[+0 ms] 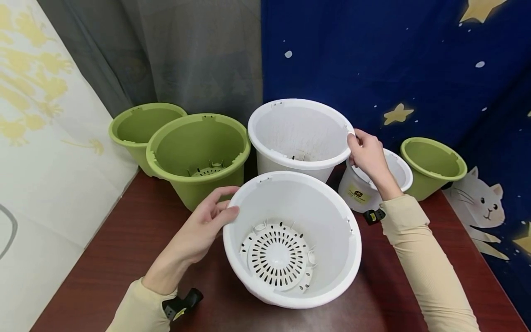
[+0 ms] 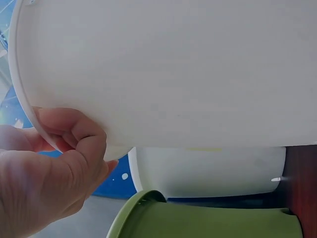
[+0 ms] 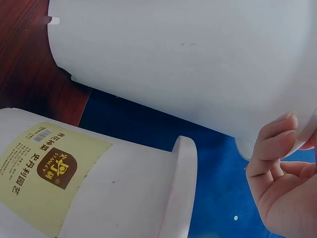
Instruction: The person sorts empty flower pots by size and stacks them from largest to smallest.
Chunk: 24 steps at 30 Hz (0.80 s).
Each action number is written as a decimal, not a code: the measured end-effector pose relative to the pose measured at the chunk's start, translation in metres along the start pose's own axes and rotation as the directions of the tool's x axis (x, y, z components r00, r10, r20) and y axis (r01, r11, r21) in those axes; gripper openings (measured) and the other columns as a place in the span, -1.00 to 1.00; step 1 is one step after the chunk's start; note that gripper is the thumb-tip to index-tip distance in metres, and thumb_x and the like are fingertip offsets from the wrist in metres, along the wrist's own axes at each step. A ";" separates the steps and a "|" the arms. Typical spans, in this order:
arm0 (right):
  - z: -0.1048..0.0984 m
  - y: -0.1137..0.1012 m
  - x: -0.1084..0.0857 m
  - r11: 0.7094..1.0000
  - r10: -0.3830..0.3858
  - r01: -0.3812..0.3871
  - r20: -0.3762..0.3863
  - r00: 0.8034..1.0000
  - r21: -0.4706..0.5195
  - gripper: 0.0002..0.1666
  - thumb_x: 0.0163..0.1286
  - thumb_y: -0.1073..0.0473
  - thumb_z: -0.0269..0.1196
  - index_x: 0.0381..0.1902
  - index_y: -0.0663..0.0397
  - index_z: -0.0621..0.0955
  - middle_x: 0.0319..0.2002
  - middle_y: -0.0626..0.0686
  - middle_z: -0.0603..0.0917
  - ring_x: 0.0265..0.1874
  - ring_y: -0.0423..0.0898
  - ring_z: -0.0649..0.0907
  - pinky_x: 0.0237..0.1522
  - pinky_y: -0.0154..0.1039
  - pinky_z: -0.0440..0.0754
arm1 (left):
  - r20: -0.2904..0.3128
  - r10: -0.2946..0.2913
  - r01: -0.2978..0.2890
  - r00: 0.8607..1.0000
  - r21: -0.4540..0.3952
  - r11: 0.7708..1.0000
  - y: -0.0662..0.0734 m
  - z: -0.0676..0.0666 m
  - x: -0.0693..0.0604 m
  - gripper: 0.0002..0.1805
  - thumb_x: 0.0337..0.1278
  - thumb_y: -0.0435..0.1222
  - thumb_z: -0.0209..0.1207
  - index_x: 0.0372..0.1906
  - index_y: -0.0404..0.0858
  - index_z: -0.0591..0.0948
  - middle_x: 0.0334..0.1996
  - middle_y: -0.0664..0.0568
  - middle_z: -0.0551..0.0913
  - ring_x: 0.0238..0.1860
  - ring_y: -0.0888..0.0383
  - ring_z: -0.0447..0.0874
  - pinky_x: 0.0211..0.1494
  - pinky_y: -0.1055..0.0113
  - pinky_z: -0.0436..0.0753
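Observation:
A white pot (image 1: 290, 203) with a slotted base stands nearest the front, and my left hand (image 1: 203, 226) pinches its left rim. The left wrist view shows that hand (image 2: 59, 163) with the thumb on one side of the rim and curled fingers under the outside of the white pot (image 2: 173, 74). Behind it is a second white pot (image 1: 300, 131), whose right rim my right hand (image 1: 367, 154) grips. In the right wrist view the fingers of the right hand (image 3: 282, 178) curl against the outer wall of this white pot (image 3: 183, 59).
Two green pots (image 1: 199, 147) (image 1: 145, 124) stand at the back left. On the right are a small labelled white pot (image 1: 398, 170), partly behind my right hand, and a small green pot (image 1: 433, 159). Dark red tabletop (image 1: 137, 240) lies below; grey and blue curtains (image 1: 373, 60) hang behind.

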State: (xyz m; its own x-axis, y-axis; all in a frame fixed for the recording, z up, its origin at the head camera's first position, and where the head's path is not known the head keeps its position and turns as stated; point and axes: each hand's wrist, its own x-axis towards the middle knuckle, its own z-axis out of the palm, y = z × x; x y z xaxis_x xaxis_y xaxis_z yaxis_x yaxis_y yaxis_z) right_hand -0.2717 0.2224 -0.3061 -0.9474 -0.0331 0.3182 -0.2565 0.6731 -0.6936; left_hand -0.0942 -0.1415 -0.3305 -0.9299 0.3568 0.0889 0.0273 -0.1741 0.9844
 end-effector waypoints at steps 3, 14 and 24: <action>0.001 0.000 0.000 1.000 0.003 -0.003 0.001 1.000 -0.001 -0.53 0.57 -0.02 -0.08 -0.26 0.25 0.58 -0.70 0.09 0.53 -0.74 -0.08 0.54 -0.66 -0.33 0.46 | -0.004 -0.008 0.007 1.000 -0.010 1.000 0.001 -0.002 -0.001 -0.51 0.49 -0.47 -0.05 0.39 -0.48 0.16 -0.09 -0.13 0.68 -0.19 0.08 0.74 -0.12 0.22 0.74; 0.000 -0.001 -0.001 1.000 0.008 -0.008 0.004 1.000 0.000 -0.51 0.59 -0.04 -0.10 -0.28 0.24 0.55 -0.70 0.07 0.54 -0.71 0.02 0.58 -0.66 -0.32 0.48 | 0.011 0.033 -0.032 0.999 -0.047 0.998 0.011 -0.006 -0.002 -0.54 0.51 -0.45 -0.04 0.37 -0.51 0.19 -0.10 -0.10 0.71 -0.19 0.06 0.75 -0.12 0.20 0.75; 0.001 -0.003 -0.001 1.000 -0.003 0.003 0.008 1.000 0.017 -0.52 0.59 -0.04 -0.10 -0.27 0.24 0.55 -0.70 0.07 0.54 -0.74 0.03 0.59 -0.66 -0.32 0.48 | 0.015 0.081 -0.080 0.997 -0.066 0.995 0.025 -0.008 -0.005 -0.55 0.52 -0.45 -0.03 0.36 -0.51 0.19 -0.11 -0.14 0.71 -0.23 0.06 0.77 -0.22 0.17 0.77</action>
State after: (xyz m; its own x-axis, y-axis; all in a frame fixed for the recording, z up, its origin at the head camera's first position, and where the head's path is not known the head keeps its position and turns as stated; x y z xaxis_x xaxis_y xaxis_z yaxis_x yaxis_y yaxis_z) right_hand -0.2704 0.2199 -0.3054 -0.9483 -0.0411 0.3147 -0.2622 0.6602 -0.7039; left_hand -0.0915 -0.1553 -0.3077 -0.9192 0.3551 0.1703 0.0769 -0.2622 0.9619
